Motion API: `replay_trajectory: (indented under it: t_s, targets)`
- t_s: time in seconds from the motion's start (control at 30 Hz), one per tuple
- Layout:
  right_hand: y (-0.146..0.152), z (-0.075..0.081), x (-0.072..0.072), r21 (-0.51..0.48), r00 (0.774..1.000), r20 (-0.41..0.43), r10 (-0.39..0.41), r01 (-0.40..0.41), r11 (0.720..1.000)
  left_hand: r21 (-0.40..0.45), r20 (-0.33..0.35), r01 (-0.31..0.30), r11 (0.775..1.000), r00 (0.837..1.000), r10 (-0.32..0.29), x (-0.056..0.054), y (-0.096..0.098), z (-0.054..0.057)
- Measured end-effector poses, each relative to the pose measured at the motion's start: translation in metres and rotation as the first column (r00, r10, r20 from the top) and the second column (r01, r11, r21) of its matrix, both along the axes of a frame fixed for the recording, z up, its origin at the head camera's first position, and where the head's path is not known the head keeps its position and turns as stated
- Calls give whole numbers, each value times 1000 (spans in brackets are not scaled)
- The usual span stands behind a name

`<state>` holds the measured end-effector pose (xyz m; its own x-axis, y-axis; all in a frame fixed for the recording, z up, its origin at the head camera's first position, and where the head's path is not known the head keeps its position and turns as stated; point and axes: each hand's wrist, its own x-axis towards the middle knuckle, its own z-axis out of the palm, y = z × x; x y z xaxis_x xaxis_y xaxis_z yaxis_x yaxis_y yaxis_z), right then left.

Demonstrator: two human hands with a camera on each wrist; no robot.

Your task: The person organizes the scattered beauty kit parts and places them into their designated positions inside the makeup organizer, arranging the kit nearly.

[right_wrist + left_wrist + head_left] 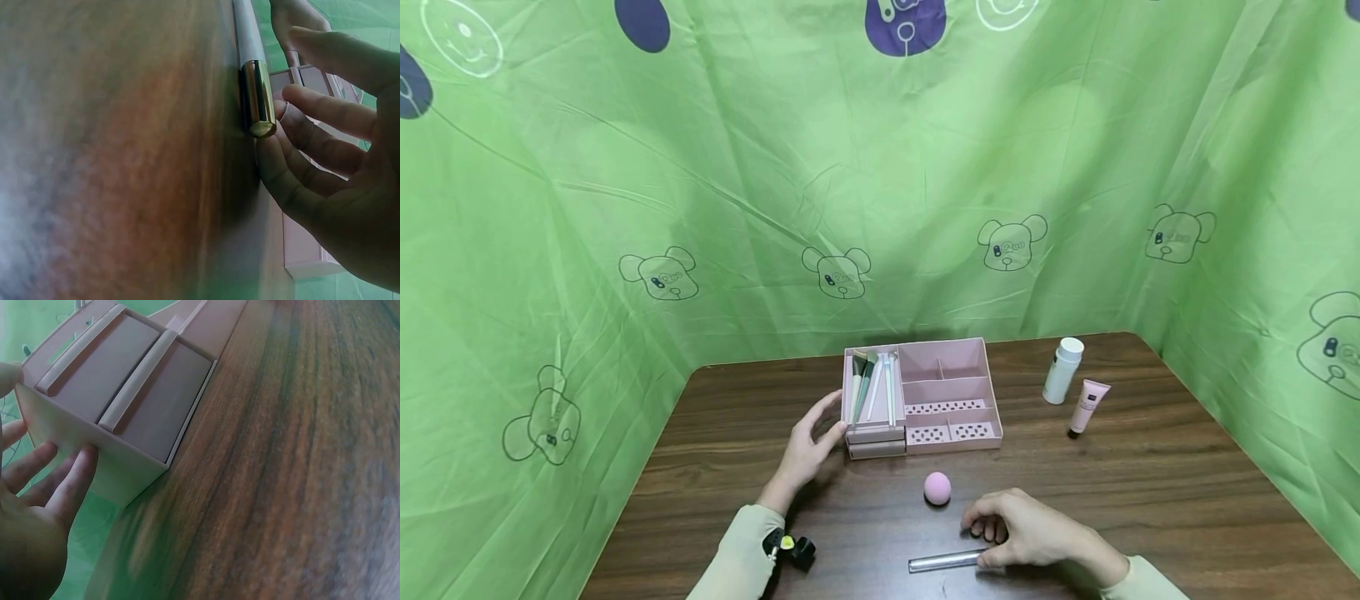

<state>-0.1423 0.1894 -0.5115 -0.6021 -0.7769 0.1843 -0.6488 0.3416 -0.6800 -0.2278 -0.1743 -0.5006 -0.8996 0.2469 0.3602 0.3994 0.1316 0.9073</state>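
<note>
- The slim silver cosmetic tube [943, 561] lies on the wooden table [1150, 483], nearest the wearer. Its long axis runs almost left to right, the left end slightly nearer; the gold end, plain in the right wrist view, points right, in among the right hand's fingers.
- The right hand [1026, 529] is at that gold end, fingers loosely bent and not clenched. In its wrist view the thumb stands clear of the tube, so this looks like a light touch at most, probably placed there because the end is easiest to reach.
- The pink ball [937, 489] sits just beyond, between tube and organizer.
- The left hand [808, 446] rests relaxed fingers against the side of the pink organizer [919, 364], grasping nothing; perhaps to steady it.
- Makeup brushes [890, 392] lie lengthwise in its long left compartment, which suits their handles.
- Right of it, the pink squeeze tube [1087, 408] appears to stand cap-down.
- The white bottle [1063, 372] stands farther back, presumably out of the way.
</note>
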Motion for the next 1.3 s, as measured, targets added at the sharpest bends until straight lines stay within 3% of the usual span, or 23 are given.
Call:
replay_trajectory:
  t_s: [0.5,0.77,1.3]
  targets:
    - [-3,-1,2,52,998,-58,22,-19,998,-14,-39,-7,1000,999,6,0,0,-1]
    - [-4,-5,2,89,989,-149,15,-2,996,-14,-49,-10,1000,999,10,0,0,-1]
    - [-2,-5,1,30,993,-116,21,-17,999,2,-30,5,1000,1000,-5,0,0,1]
